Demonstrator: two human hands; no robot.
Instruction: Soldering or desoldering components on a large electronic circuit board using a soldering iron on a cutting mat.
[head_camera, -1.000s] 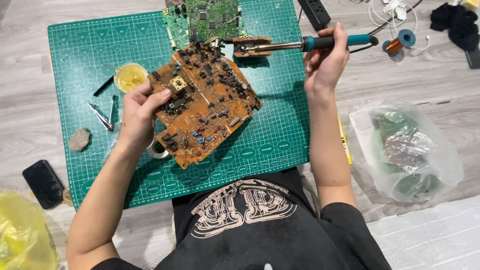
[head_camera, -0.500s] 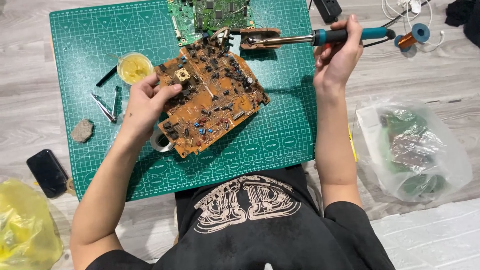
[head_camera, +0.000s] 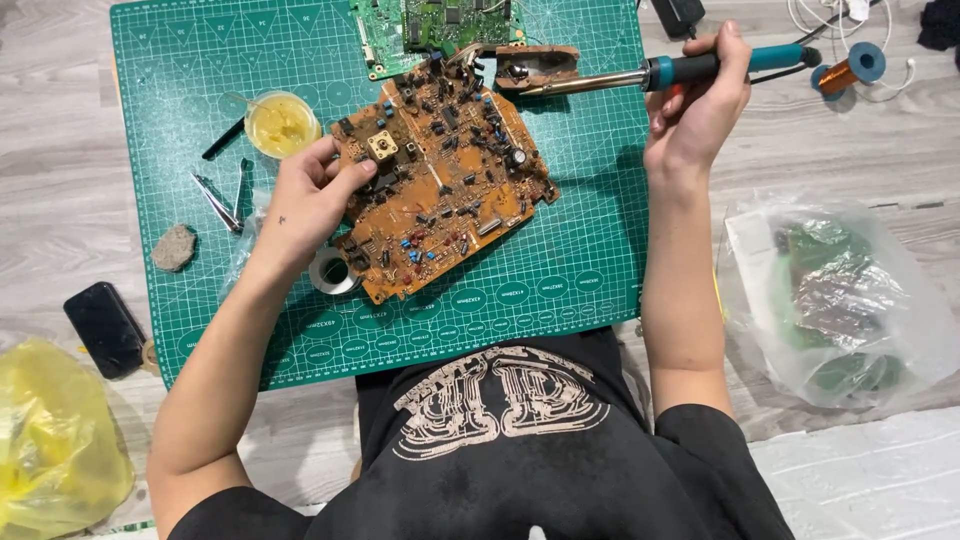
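An orange-brown circuit board (head_camera: 440, 190) with many small parts lies tilted on a green cutting mat (head_camera: 580, 250). My left hand (head_camera: 305, 205) grips the board's left edge. My right hand (head_camera: 700, 100) holds a soldering iron (head_camera: 640, 75) by its teal handle. The iron's metal shaft points left, and its tip rests at a brown holder (head_camera: 535, 68) just beyond the board's top right corner. A green circuit board (head_camera: 430, 25) lies at the mat's far edge, partly under the orange one.
On the mat's left are a round yellow flux tin (head_camera: 280, 122), tweezers (head_camera: 215, 200), a grey stone (head_camera: 175, 247) and a tape roll (head_camera: 330, 270). A black phone (head_camera: 105, 328) and yellow bag (head_camera: 50, 450) lie lower left. A clear bag with boards (head_camera: 840, 300) lies right; a copper wire spool (head_camera: 850, 68) upper right.
The view has shifted slightly, so everything sits a little lower and to the right in the picture. Both hands keep their grips; the iron stays at the holder.
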